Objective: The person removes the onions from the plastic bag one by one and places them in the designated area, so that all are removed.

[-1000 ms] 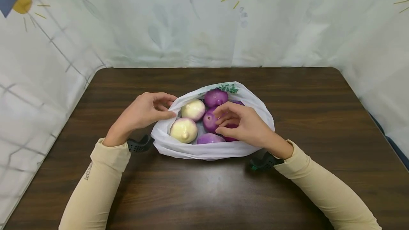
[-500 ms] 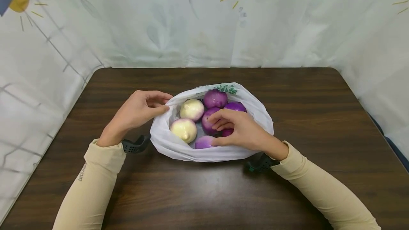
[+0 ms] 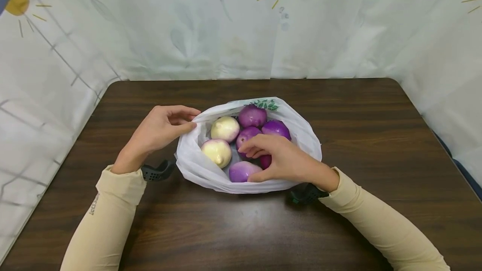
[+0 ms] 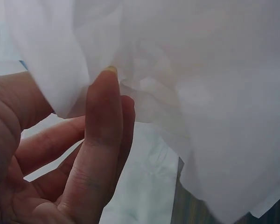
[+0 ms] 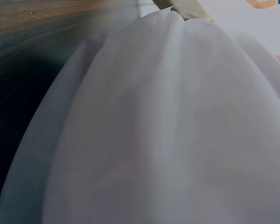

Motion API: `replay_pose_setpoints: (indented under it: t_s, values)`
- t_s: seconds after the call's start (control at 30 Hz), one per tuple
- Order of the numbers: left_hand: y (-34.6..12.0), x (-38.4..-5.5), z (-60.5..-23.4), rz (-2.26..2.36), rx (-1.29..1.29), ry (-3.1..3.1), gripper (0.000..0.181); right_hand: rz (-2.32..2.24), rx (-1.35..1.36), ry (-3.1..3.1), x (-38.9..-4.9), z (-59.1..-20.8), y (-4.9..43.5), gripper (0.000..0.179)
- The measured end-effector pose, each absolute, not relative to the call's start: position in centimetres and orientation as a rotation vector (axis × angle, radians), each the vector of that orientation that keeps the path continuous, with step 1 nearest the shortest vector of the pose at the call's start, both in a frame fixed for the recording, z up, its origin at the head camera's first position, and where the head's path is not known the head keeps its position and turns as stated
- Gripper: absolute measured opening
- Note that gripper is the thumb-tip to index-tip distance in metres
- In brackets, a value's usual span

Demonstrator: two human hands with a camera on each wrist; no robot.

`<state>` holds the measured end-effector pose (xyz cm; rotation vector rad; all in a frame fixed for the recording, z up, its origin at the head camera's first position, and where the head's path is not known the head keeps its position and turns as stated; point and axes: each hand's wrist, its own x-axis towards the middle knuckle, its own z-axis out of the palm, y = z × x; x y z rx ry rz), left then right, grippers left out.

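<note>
A white plastic bag (image 3: 193, 175) with a green leaf print lies open-mouthed on the table, holding several smooth onions. Two are cream-white, one of them a pale onion (image 3: 217, 152) near the left side; others are purple, like the purple onion (image 3: 252, 115) at the back. My left hand (image 3: 156, 133) pinches the bag's left rim between thumb and fingers; the left wrist view shows the thin plastic there. My right hand (image 3: 288, 158) reaches over the onions with bent, spread fingers. Its thumb overlaps the light purple onion (image 3: 241, 171) in front, and a magenta onion (image 3: 265, 161) shows between thumb and fingers.
The dark wood-grain table (image 3: 248, 229) stretches around the bag. White patterned curtains (image 3: 196, 32) hang behind it and along both sides. In the right wrist view the bag's side (image 5: 177, 116) fills most of the picture.
My left hand has moved slightly left, drawing the bag's left rim outward. My right hand has shifted left and toward the front, uncovering more of the purple onion at the right.
</note>
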<state>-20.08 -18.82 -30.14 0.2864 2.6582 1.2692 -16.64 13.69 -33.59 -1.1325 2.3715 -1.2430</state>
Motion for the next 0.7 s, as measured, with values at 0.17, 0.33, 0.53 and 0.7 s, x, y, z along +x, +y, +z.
replay_pose_setpoints:
  t_s: [0.17, 0.33, 0.53, 0.7]
  values:
    - [-18.8, -20.0, -30.17, 1.284, 0.258, 2.626, 0.034, -1.204, -1.179, 2.371, -16.27, -33.51, 13.44, 0.054]
    - [-18.72, -19.97, -30.17, 1.331, 0.247, 2.567, 0.034, -1.176, -1.192, 2.359, -16.07, -33.39, 13.31, 0.053]
    - [-18.89, -20.05, -30.03, 1.356, 0.259, 2.5, 0.037, -1.083, -1.195, 2.396, -16.01, -33.21, 13.32, 0.055]
    - [-19.03, -20.07, -29.9, 1.361, 0.273, 2.459, 0.038, -1.005, -1.23, 2.437, -15.91, -33.23, 13.33, 0.056]
